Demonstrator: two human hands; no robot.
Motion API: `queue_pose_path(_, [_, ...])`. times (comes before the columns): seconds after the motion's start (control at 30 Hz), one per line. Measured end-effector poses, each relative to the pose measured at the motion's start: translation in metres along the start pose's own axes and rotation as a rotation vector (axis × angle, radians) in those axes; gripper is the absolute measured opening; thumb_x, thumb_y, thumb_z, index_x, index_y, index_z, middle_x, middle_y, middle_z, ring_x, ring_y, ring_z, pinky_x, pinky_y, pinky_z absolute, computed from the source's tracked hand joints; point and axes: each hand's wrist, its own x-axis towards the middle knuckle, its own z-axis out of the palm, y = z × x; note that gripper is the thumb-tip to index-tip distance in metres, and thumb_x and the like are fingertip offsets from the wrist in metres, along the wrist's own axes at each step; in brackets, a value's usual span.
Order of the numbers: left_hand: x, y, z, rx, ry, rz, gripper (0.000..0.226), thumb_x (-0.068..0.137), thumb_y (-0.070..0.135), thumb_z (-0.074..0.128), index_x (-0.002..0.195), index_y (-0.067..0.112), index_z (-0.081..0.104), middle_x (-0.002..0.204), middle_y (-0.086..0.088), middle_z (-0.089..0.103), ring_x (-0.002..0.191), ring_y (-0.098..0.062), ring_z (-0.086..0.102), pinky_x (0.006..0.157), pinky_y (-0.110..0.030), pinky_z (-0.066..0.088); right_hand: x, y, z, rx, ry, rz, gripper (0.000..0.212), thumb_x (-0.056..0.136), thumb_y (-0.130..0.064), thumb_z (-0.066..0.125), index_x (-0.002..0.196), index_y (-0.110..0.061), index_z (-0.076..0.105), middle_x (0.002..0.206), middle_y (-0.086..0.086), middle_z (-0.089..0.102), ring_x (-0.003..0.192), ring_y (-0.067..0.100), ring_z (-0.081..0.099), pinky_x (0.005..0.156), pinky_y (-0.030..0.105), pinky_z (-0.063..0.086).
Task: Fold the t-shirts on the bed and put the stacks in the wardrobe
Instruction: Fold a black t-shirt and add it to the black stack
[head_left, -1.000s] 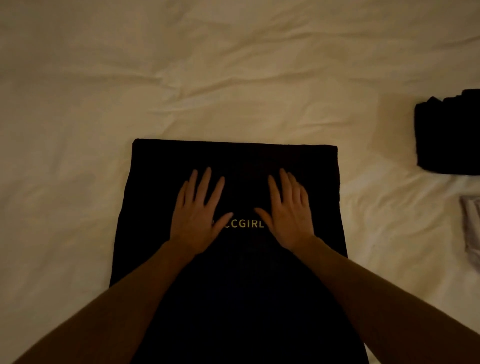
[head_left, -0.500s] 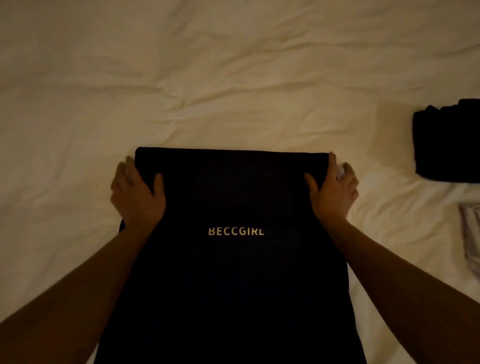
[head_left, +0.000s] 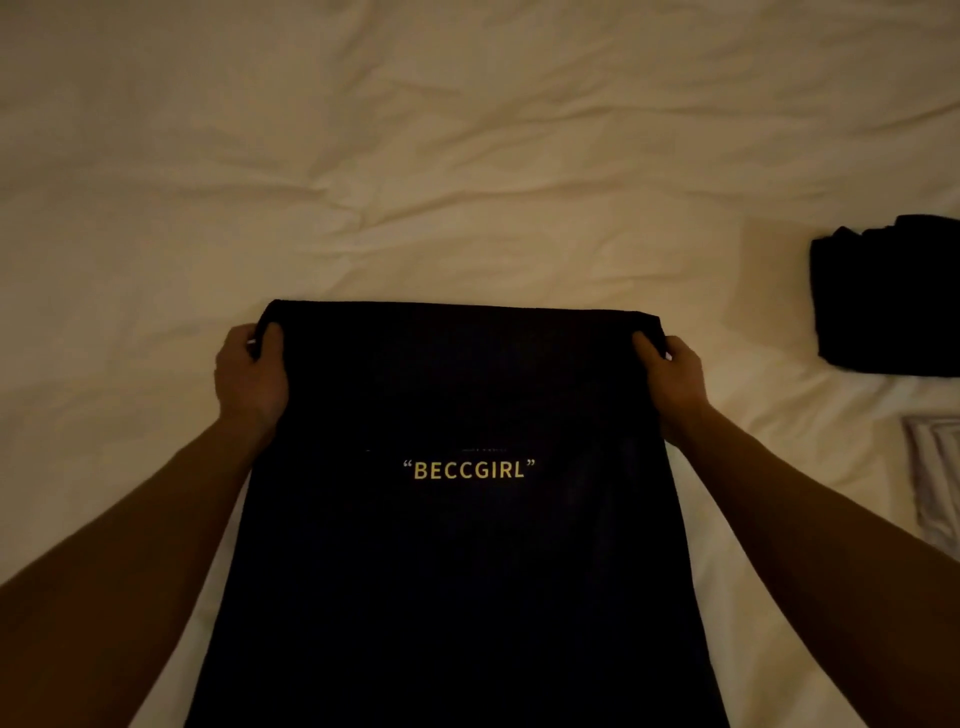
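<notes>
T-shirt (head_left: 457, 545) front and centre, a dark strip with gold lettering lying flat on the bed (head_left: 467, 156), its long axis running straight away from us. We've got both far corners now. Our left hand (head_left: 252, 376) clamps the far-left corner, thumb on top of the cloth and fingers curled round the edge. Our right hand (head_left: 670, 376) does the same at the far-right corner, thumb over, fingers tucked under. The far hem sits just beyond our fingertips, and the rest of the shirt stretches back toward us past the lettering, out of the bottom of view. That is the relation that counts. The length lies on our side of the grip, so we judge the fold has to come toward us, far edge drawn back over the print. Both hands sit level and equally near, so neither leads.

And what a change from a second ago! Then our palms lay flat with fingers spread on the middle of the shirt, either side of the lettering. Half a second ago they had slid out to the corners, and now the grip has tightened, with the far corners bunching slightly under our thumbs.

To the right of the shirt, well apart, waits a dark stack (head_left: 888, 296), with a pale garment (head_left: 935, 483) nearer us.
</notes>
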Motion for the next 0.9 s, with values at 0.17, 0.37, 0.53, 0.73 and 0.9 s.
queue_pose_path(0.17, [-0.023,-0.013,-0.015,0.047,-0.16,-0.08,0.055,0.093,0.055,0.057,0.129,0.013,0.056,0.115,-0.003,0.061,0.102,-0.025,0.06,0.086,-0.036,0.046,-0.018,0.022,-0.007,-0.059,-0.035,0.043,0.039,0.092,-0.048,0.061,0.114,-0.017,0.056,0.105,0.003,0.065,0.094,0.023,0.066,0.087,0.043,0.056])
queue_pose_path(0.37, [-0.076,-0.053,-0.044,0.103,-0.262,-0.182,0.048,0.094,0.047,0.06,0.121,0.008,0.063,0.112,-0.013,0.068,0.094,-0.03,0.064,0.081,-0.038,0.048,-0.059,0.058,-0.031,-0.171,-0.064,0.164,0.045,0.089,-0.049,0.064,0.114,-0.012,0.057,0.111,0.009,0.065,0.095,0.027,0.066,0.09,0.047,0.056])
queue_pose_path(0.53, [-0.099,-0.064,-0.056,0.074,-0.265,-0.229,0.048,0.094,0.049,0.058,0.122,0.01,0.063,0.114,-0.013,0.068,0.097,-0.033,0.065,0.089,-0.045,0.051,-0.08,0.061,-0.039,-0.152,-0.105,0.184,0.044,0.093,-0.041,0.063,0.122,-0.009,0.051,0.108,0.007,0.061,0.092,0.023,0.063,0.084,0.04,0.054])
queue_pose_path(0.73, [-0.07,-0.022,-0.041,0.1,-0.005,-0.187,0.065,0.084,0.068,0.06,0.114,0.01,0.063,0.107,-0.008,0.064,0.099,-0.029,0.06,0.082,-0.036,0.045,-0.057,0.037,-0.031,-0.135,-0.093,0.116,0.058,0.088,-0.056,0.062,0.116,-0.005,0.054,0.107,0.01,0.064,0.094,0.028,0.066,0.087,0.046,0.056])
queue_pose_path(0.9, [-0.063,-0.026,-0.019,0.196,-0.1,-0.119,0.046,0.095,0.039,0.063,0.125,0.004,0.06,0.12,-0.02,0.064,0.109,-0.04,0.06,0.087,-0.042,0.047,-0.054,0.051,-0.02,-0.204,-0.058,0.079,0.043,0.097,-0.032,0.059,0.131,-0.008,0.052,0.123,0.012,0.062,0.106,0.032,0.063,0.094,0.048,0.053])
